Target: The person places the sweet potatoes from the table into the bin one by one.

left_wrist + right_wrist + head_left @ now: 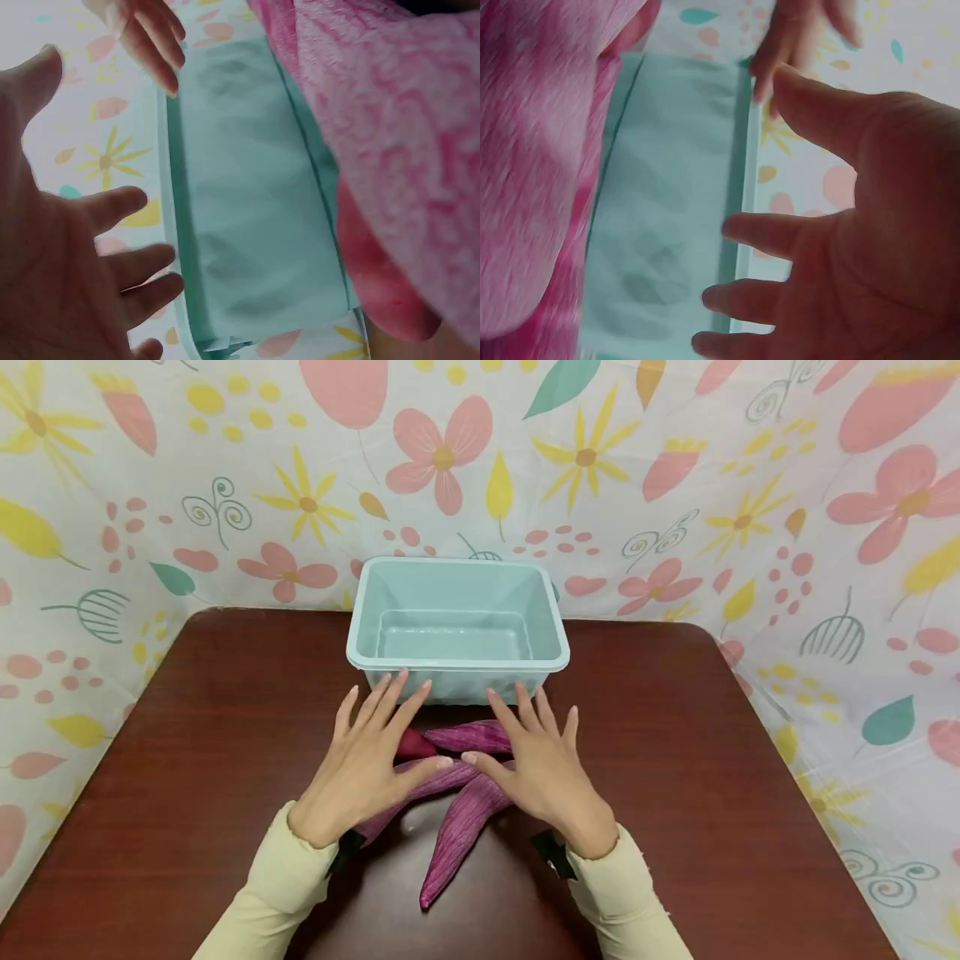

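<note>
A long, tapering purple piece with fine lengthwise streaks [459, 839], shaped like a slim root or eggplant, lies on the table between the two wrists, its narrow tip aimed toward the person. A second streaked, slanting purple piece [433, 782] runs under the left hand [367, 764], and a third, brighter magenta streaked piece [468, 737] lies crosswise farther back, just in front of the box. Beside its left end sits a smooth, rounded, dark red piece [415, 744], partly covered by the left hand.

Both hands are spread wide above the group, fingers extended and apart, palms facing down and forward, thumbs pointing inward and nearly meeting. The left hand grips nothing; the right hand [543, 756] likewise holds nothing. Whether any fingertip brushes the box or the pieces cannot be told.

Just beyond the fingertips stands a pale blue-green, rectangular plastic box [457, 665] with a rolled rim, sloping walls and a shiny floor. Cream fabric sleeves [279, 860] end at the wrists, with black bands [347, 850] beneath. The dark reddish-brown, glossy table [675, 752] has rounded far corners, and behind it hangs a white, slightly creased cloth printed with flowers and leaves [600, 518].
</note>
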`<state>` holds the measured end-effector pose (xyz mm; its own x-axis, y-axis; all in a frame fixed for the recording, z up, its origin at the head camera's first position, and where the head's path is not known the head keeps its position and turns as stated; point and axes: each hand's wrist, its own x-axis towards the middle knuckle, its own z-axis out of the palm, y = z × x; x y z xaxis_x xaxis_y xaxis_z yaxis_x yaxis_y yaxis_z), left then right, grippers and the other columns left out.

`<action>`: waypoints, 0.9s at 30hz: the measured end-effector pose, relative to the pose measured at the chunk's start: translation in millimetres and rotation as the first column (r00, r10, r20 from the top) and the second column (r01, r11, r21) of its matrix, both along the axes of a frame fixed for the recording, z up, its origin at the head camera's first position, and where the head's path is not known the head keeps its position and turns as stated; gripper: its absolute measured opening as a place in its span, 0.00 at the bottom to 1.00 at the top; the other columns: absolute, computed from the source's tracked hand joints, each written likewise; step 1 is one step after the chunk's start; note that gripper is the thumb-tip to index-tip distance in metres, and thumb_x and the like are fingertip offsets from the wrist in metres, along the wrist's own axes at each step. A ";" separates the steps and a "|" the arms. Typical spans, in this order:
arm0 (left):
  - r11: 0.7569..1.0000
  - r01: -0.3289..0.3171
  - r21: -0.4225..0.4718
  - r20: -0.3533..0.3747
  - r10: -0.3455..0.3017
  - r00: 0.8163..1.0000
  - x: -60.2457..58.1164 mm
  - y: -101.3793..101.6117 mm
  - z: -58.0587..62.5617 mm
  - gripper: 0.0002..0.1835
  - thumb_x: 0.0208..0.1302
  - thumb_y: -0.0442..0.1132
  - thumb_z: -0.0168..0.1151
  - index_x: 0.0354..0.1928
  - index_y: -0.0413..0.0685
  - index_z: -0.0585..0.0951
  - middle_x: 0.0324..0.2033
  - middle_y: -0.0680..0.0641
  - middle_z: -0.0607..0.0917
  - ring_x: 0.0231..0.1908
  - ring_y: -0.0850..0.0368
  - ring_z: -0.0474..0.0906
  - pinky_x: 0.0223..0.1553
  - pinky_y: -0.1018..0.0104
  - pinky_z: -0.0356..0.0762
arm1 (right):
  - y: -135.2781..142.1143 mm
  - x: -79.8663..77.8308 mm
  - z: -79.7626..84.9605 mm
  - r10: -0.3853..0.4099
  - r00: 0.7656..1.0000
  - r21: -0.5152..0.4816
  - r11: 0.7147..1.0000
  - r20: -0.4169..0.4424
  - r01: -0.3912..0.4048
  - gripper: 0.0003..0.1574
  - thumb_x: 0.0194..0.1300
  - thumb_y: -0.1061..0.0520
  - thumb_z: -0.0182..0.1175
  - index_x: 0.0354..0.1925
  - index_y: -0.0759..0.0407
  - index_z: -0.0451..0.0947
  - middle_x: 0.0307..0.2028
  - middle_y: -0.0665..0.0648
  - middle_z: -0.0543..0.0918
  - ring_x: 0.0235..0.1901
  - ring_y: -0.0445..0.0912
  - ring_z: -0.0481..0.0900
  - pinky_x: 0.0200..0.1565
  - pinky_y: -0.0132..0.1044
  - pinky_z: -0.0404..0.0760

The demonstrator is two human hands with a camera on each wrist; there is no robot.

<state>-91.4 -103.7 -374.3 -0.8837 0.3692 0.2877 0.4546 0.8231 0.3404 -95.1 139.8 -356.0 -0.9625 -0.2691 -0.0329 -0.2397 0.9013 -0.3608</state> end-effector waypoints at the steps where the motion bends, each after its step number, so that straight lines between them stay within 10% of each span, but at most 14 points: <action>1: 1.000 0.007 0.025 -0.035 -0.006 0.999 -0.9 -0.7 0.4 0.49 0.63 0.70 0.59 0.79 0.61 0.54 0.80 0.42 0.54 0.78 0.43 0.52 0.76 0.38 0.39 | 3.0 0.7 -0.3 -0.009 1.000 -0.007 1.000 -0.013 0.009 0.54 0.65 0.24 0.55 0.79 0.41 0.50 0.81 0.61 0.47 0.81 0.63 0.40 0.71 0.74 0.31; 10: 0.973 0.103 0.207 -0.145 -0.074 0.987 -30.1 -23.9 4.8 0.44 0.63 0.71 0.59 0.75 0.59 0.63 0.80 0.44 0.48 0.78 0.42 0.47 0.72 0.34 0.41 | 33.3 -8.0 -12.6 0.049 0.988 -0.192 0.978 -0.146 -0.077 0.45 0.66 0.39 0.66 0.73 0.54 0.65 0.72 0.59 0.71 0.73 0.56 0.68 0.73 0.66 0.53; 17: 0.948 0.118 0.295 -0.079 -0.099 0.992 -69.8 -48.8 2.3 0.40 0.66 0.67 0.59 0.75 0.61 0.64 0.81 0.45 0.43 0.80 0.40 0.41 0.70 0.30 0.40 | 57.2 -12.1 -29.2 -0.008 0.985 -0.321 0.946 -0.174 -0.049 0.41 0.62 0.43 0.71 0.69 0.49 0.71 0.66 0.55 0.78 0.65 0.56 0.76 0.66 0.57 0.72; 27: 0.917 0.008 0.399 0.130 -0.065 0.989 -87.4 -61.4 -6.7 0.41 0.69 0.58 0.61 0.78 0.66 0.53 0.81 0.48 0.35 0.81 0.40 0.33 0.71 0.25 0.38 | 75.9 -12.6 -54.0 -0.054 0.992 -0.385 0.923 -0.114 0.006 0.42 0.59 0.40 0.73 0.68 0.48 0.72 0.63 0.58 0.81 0.63 0.55 0.79 0.63 0.55 0.75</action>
